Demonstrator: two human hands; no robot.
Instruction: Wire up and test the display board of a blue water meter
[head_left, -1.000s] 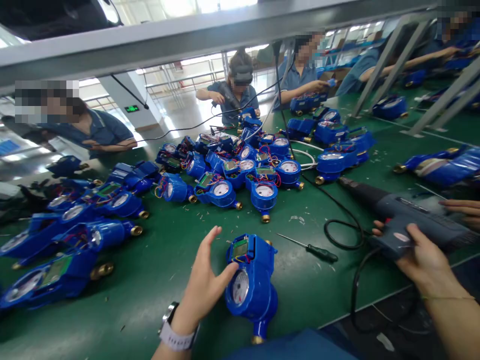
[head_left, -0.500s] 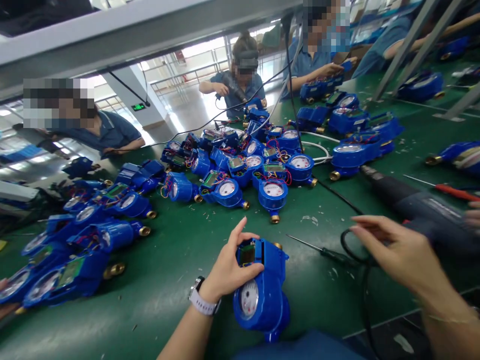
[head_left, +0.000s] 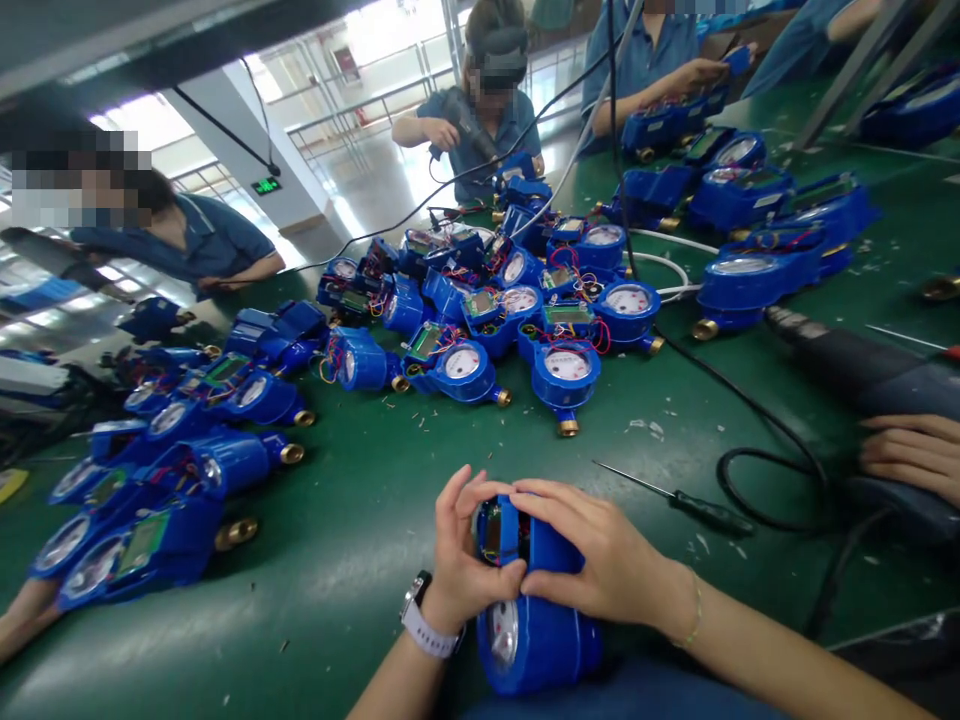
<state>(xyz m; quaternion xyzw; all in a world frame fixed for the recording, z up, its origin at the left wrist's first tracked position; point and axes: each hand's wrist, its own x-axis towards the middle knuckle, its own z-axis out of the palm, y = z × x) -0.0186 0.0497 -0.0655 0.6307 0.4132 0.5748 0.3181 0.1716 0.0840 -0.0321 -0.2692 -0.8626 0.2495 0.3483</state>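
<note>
A blue water meter stands tilted in front of me at the table's near edge, its round dial facing left. Around the left side of its display box curls my left hand, with a wristwatch below it. From the right, my right hand grips the same box, fingertips on top and thumb on the near side. Both thumbs almost meet over a dark gap between two parts of the box. To the right lies a screwdriver with a dark green handle.
Many more blue water meters with exposed wires lie ahead, and another cluster is at left. At right, a co-worker's hand rests by a heat gun, near a looped black cable. Other people work across the green table.
My right hand has come from the black cable beside the heat gun to the meter and now grips its box. My left hand has stayed on the meter. The view has shifted slightly.
</note>
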